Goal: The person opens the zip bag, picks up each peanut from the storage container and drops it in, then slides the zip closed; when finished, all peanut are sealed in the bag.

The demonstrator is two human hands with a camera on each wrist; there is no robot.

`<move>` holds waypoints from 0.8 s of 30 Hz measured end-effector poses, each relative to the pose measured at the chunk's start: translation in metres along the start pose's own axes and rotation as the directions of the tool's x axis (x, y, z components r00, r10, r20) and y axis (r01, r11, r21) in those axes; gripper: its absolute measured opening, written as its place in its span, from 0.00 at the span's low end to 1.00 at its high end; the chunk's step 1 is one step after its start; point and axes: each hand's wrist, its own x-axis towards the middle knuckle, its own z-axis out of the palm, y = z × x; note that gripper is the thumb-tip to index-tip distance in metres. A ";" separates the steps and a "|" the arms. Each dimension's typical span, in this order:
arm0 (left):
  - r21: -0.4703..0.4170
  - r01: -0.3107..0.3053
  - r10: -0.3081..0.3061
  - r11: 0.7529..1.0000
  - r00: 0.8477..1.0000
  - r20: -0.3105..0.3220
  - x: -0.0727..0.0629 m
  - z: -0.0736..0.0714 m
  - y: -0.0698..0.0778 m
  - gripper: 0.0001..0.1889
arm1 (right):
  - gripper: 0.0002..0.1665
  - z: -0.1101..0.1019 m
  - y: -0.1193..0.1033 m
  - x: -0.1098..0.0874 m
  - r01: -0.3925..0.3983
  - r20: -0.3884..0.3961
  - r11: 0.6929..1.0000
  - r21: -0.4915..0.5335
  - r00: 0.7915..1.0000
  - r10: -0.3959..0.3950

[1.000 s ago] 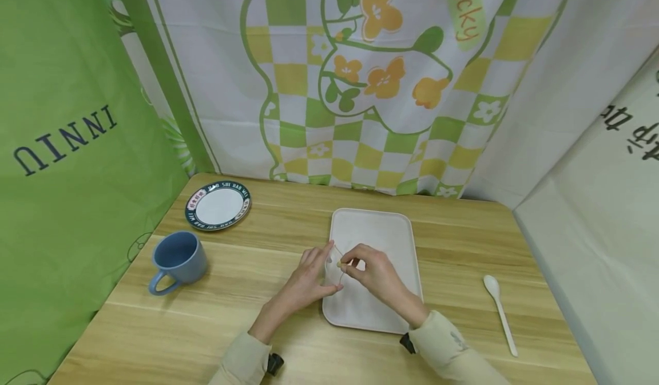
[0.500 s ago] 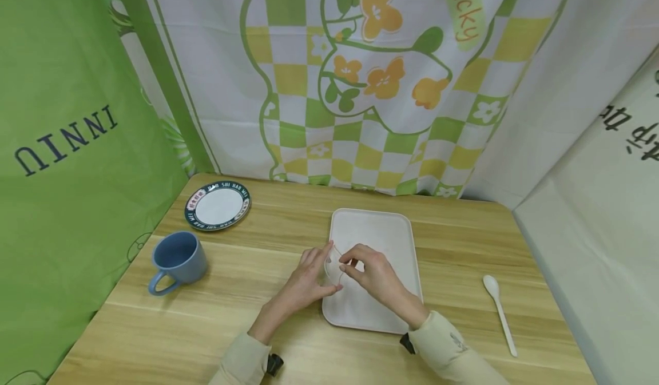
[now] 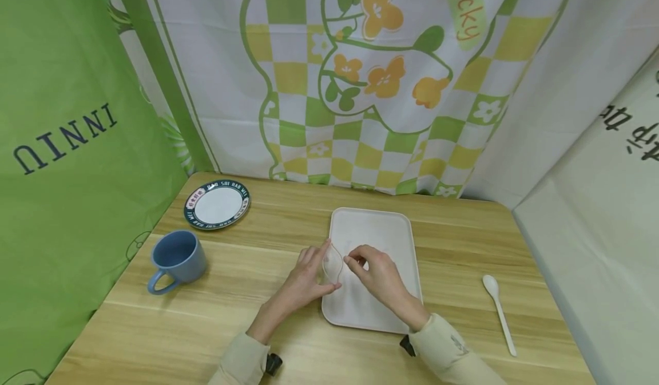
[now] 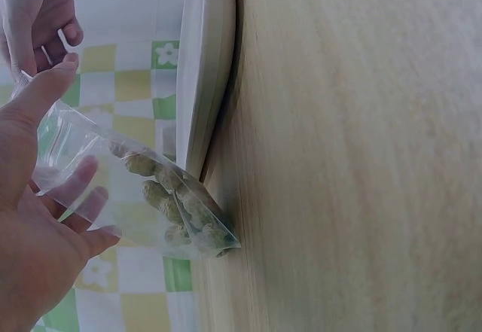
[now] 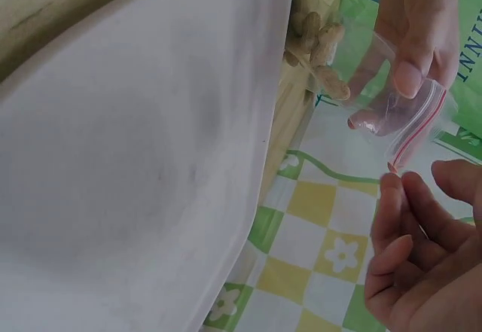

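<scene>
A clear zip bag [image 3: 332,266] with several unshelled peanuts [image 4: 169,196] at its bottom slants beside the left edge of the pale tray [image 3: 378,305]. My left hand [image 3: 304,276] holds it near the mouth, thumb at one end and fingers at the other, so the mouth gapes. A red line along the seal shows in the right wrist view. Just right of the mouth is my right hand [image 3: 378,273], its fingers loosely bent with nothing between them. In the right wrist view its fingertips [image 5: 392,185] are right at the bag's edge.
A blue mug [image 3: 180,258] stands at the left of the wooden table [image 3: 268,202], with a dark-rimmed plate [image 3: 218,204] behind it. A white spoon [image 3: 498,310] lies to the right. Printed curtains border the back and sides.
My right hand has drawn slightly right, away from the bag's mouth. A small yellowish thing seen at its fingertips a second ago no longer shows. My left hand keeps its hold.
</scene>
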 end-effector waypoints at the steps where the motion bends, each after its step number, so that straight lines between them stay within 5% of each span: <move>1: 0.007 -0.003 0.003 1.000 1.000 -0.011 0.000 0.000 0.000 0.49 | 0.05 0.001 -0.001 0.000 -0.019 0.021 1.000 -0.003 1.000 0.019; 7: 0.012 -0.008 0.009 1.000 0.997 -0.076 -0.001 -0.002 0.001 0.49 | 0.08 0.004 -0.010 -0.002 0.000 0.109 1.000 0.015 0.994 -0.001; 24: 0.006 0.097 -0.095 0.995 0.985 -0.147 -0.004 -0.009 0.008 0.54 | 0.03 0.008 -0.026 0.004 0.085 0.093 0.995 -0.057 0.992 -0.079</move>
